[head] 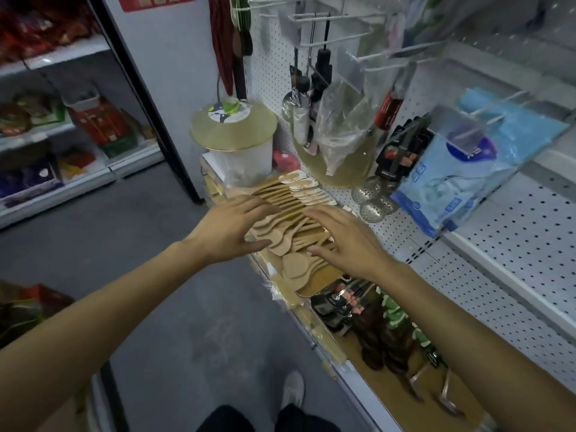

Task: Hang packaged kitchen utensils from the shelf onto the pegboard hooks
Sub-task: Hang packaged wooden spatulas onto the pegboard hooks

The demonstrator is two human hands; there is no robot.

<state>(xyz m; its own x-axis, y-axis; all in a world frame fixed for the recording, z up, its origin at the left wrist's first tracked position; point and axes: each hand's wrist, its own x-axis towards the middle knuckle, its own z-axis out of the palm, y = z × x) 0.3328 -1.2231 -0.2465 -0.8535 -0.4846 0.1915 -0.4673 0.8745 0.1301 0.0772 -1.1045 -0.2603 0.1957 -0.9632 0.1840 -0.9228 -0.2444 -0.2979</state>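
The white pegboard (461, 238) covers the wall on the right, with wire hooks (383, 56) projecting from its upper part. Items on the hooks include blue packages (448, 185), a clear plastic bag (343, 132) and black-carded utensils (402, 151). Below runs the shelf (367, 397), its surface wood-toned. The task items, a stack of wooden spoons and spatulas (293, 213), lie on the far part of the shelf, just in front of a white container with a gold lid (233, 126). Dark packaged utensils (343, 304) lie nearer on the same shelf. The left hand (230, 226) rests over the left side of the wooden stack, fingers straight and spread, its grip loose and holding nothing. The right hand (346, 241) lies over the right side likewise, fingers extended, gripping nothing.
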